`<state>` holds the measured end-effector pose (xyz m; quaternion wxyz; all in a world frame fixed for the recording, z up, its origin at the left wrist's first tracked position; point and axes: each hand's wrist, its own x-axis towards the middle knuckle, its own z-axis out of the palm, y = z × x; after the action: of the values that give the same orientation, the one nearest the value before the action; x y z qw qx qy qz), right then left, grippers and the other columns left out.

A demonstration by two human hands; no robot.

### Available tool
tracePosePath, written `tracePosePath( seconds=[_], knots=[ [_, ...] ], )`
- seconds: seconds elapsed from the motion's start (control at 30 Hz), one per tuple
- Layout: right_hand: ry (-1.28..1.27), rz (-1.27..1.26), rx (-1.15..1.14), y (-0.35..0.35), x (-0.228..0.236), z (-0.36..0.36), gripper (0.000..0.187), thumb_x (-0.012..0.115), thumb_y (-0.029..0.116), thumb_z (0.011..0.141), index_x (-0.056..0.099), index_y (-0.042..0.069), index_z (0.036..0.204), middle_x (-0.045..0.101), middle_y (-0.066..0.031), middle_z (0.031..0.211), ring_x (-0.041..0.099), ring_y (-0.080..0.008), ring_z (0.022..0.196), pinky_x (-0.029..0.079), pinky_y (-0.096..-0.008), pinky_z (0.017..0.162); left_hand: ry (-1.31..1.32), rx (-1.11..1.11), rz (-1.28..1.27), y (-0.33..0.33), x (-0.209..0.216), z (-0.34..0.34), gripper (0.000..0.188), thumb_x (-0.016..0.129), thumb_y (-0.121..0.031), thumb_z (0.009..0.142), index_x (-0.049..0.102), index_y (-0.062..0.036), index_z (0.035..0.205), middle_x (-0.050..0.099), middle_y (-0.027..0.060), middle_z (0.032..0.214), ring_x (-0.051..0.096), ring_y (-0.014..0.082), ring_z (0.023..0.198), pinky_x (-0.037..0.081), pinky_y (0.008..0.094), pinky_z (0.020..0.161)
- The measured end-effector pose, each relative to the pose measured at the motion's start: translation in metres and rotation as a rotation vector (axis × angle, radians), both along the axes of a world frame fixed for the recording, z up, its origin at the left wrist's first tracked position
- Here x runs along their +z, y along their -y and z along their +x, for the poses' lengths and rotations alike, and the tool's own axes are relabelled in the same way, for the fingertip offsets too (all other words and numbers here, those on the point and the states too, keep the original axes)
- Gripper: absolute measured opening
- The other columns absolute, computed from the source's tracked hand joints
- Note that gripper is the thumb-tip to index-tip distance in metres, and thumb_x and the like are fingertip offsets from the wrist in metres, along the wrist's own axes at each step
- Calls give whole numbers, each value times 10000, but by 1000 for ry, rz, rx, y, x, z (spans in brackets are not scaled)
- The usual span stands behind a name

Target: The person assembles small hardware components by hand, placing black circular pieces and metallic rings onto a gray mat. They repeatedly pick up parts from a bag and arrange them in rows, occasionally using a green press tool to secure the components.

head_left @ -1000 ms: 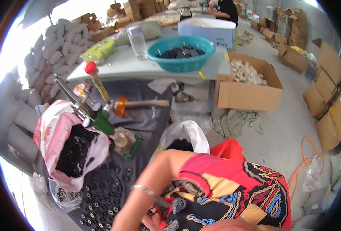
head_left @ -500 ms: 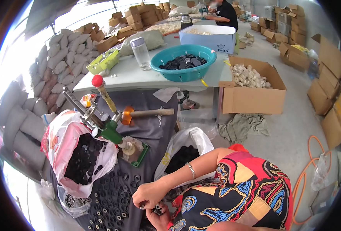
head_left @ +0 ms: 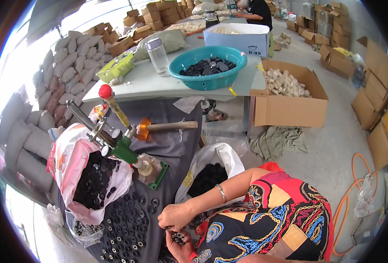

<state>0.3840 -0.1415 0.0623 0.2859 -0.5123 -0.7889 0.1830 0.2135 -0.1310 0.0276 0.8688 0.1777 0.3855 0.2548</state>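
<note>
My left hand [head_left: 181,250], near the lower edge, is cupped round several small dark and pale pieces [head_left: 178,238]. Just above it my right hand [head_left: 175,217] has its fingertips pinched together; whatever lies between them is too small to make out. A silver bangle [head_left: 220,193] is on my right wrist. Left of both hands, many small black ring-shaped caps [head_left: 126,225] are spread on a dark cloth [head_left: 176,162], some with pale centres. Behind them stands a green hand press [head_left: 126,149] with a red-knobbed lever. A white plastic bag [head_left: 229,160] of black pieces sits beyond my right forearm.
A pinkish-white bag [head_left: 69,162] of black parts lies left of the press, a mallet [head_left: 167,126] with an orange head behind it. Further back, a teal basin [head_left: 207,81] stands on a table. A carton [head_left: 290,111] of whitish parts is at right; an orange hose [head_left: 345,201] crosses the floor.
My right hand has shifted slightly right and away from me, its fingers still pinched close to the left hand. The left hand has curled a little more round its pieces.
</note>
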Motion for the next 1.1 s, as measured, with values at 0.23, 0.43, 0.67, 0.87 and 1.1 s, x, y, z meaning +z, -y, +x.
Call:
tracePosePath(
  seconds=[0.23,0.43,0.67,0.87,1.1],
  knots=[
    [2,71,12,0,-9,-3,139,640,132,683,634,19,762,603,-123,763,624,-336,706,502,-429,626,232,-7,-63,-11,-42,-12,211,521,-323,957,591,-125,971,629,42,818,534,181,616,368,273,453],
    [-4,31,37,-3,-7,-12,153,652,142,670,648,15,757,615,-134,776,630,-333,738,504,-423,655,262,1,-82,-9,-35,-17,214,519,-327,962,593,-128,979,627,33,823,532,171,624,364,267,462],
    [85,145,95,-11,-12,-28,173,639,165,659,662,21,753,626,-150,767,634,-346,725,518,-427,642,288,1,-85,-1,-18,-30,216,556,-315,946,590,-103,931,632,22,822,563,152,611,396,252,444],
    [12,129,75,-9,-10,-32,164,623,165,661,662,24,734,637,-163,764,639,-357,744,522,-437,669,254,96,-132,-6,-20,-28,226,520,-319,966,596,-107,954,622,12,776,546,134,579,379,245,429],
    [51,251,57,-23,0,-39,240,668,169,641,595,6,801,606,-150,780,618,-351,778,504,-450,667,29,60,123,-3,4,-24,208,507,-260,964,581,-66,941,533,8,747,476,111,623,369,224,518]
  ],
)
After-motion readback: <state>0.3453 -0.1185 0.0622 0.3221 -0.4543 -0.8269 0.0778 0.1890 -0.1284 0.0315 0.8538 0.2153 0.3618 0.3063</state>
